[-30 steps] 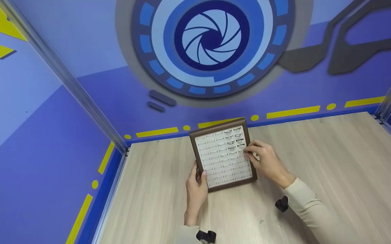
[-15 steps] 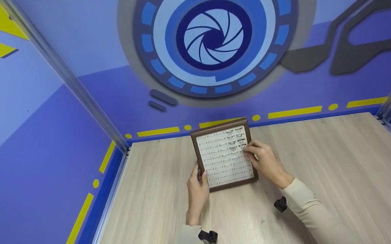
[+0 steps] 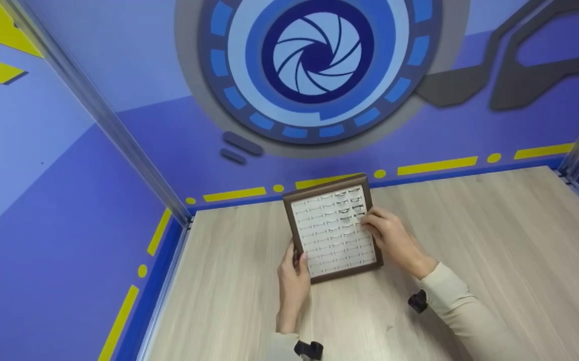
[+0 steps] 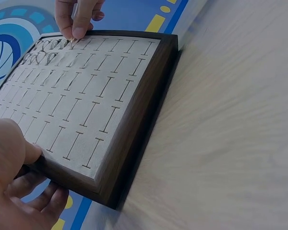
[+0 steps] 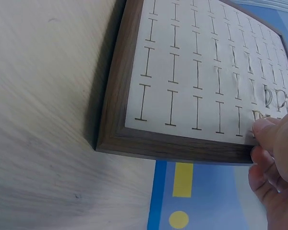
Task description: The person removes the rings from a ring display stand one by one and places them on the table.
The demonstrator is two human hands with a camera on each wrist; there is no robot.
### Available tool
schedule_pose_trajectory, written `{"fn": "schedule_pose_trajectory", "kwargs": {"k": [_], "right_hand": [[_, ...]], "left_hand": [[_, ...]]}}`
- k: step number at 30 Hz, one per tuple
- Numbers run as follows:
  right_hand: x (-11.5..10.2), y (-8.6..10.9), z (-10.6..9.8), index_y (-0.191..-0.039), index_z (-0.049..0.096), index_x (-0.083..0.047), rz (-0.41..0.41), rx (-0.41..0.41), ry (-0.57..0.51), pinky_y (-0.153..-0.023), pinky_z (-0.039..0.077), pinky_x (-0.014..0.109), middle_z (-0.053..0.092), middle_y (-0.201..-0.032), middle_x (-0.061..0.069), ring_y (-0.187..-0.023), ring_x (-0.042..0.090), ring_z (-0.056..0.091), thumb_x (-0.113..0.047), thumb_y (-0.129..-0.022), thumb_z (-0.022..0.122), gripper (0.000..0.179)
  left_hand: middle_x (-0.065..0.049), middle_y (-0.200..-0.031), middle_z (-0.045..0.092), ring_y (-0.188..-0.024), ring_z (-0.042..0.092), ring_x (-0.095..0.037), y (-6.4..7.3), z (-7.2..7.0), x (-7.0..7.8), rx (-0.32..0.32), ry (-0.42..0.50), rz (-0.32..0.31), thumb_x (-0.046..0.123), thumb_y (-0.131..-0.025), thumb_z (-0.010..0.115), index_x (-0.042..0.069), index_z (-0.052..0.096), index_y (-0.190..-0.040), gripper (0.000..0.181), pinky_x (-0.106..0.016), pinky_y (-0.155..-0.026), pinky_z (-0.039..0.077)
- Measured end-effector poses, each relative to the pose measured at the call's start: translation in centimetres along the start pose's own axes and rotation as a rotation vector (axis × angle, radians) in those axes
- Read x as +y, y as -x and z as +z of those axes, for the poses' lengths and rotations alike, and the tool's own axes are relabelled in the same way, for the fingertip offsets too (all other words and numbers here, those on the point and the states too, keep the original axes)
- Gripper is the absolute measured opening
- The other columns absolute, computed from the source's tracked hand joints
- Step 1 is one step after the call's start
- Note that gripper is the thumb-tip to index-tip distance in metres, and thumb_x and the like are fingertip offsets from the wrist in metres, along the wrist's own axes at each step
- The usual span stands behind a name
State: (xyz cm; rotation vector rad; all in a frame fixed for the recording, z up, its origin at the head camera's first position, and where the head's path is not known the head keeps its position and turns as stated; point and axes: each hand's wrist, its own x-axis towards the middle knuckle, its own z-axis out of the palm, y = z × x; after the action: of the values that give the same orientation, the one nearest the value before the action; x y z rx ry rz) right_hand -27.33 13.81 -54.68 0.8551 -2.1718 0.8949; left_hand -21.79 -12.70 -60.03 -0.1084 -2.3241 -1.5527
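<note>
A ring display tray (image 3: pixel 344 273) with a dark wooden frame and a white slotted pad leans up at a slant near the back wall. My left hand (image 3: pixel 293 287) grips its lower left edge, thumb on the front and fingers behind. Several rings (image 3: pixel 342 203) sit in slots toward the upper right. At the right edge my right hand (image 3: pixel 396 243) pinches a small gold-coloured ring (image 4: pixel 72 43) at a slot, just below the rings in the outer column. In the right wrist view the thumb and fingers partly cover that ring (image 5: pixel 257 114).
The light wood table (image 3: pixel 470 240) spreads out on both sides of the tray. Behind stands a blue printed wall (image 3: pixel 144 135) with yellow markings, and a metal corner post (image 3: pixel 94 110) rises at the left. Black straps (image 3: pixel 418 301) are on both wrists.
The right hand has stayed at the same slot, with its fingers shifting slightly and closing in toward the pad. The left hand and tray hold nearly still.
</note>
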Motion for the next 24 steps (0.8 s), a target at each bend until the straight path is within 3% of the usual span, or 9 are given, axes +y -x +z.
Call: {"fn": "schedule_pose_trajectory", "kwargs": {"k": [7, 15, 24], "right_hand": [[-0.2, 0.0, -0.5, -0.097, 0.077, 0.001, 0.017, -0.035, -0.023, -0.073, 0.061, 0.027, 0.068, -0.094, 0.008, -0.084, 0.018, 0.069, 0.015, -0.089, 0.075, 0.016], [-0.5, 0.0, -1.1, -0.099, 0.077, 0.000, 0.059, -0.085, -0.022, -0.077, 0.062, 0.029, 0.070, -0.098, 0.006, -0.088, 0.020, 0.070, 0.014, -0.092, 0.073, 0.016], [-0.6, 0.3, -2.0, -0.099, 0.075, -0.002, 0.023, -0.080, 0.022, -0.080, 0.063, 0.031, 0.070, -0.102, 0.007, -0.091, 0.017, 0.070, 0.020, -0.087, 0.075, 0.025]], "left_hand": [[-0.021, -0.146, 0.064, -0.132, 0.065, -0.031, 0.1, 0.0, 0.2, 0.000, -0.005, -0.026, 0.001, -0.108, 0.056, -0.003, 0.042, -0.160, 0.054, -0.038, -0.107, 0.056], [-0.025, -0.146, 0.063, -0.132, 0.065, -0.035, 0.1, 0.1, 0.1, 0.022, -0.014, -0.012, 0.000, -0.107, 0.057, -0.006, 0.043, -0.158, 0.053, -0.043, -0.108, 0.056], [-0.023, -0.140, 0.066, -0.127, 0.067, -0.034, 0.1, 0.1, 0.1, 0.023, -0.025, -0.006, 0.001, -0.107, 0.057, -0.004, 0.045, -0.157, 0.052, -0.043, -0.105, 0.058]]}}
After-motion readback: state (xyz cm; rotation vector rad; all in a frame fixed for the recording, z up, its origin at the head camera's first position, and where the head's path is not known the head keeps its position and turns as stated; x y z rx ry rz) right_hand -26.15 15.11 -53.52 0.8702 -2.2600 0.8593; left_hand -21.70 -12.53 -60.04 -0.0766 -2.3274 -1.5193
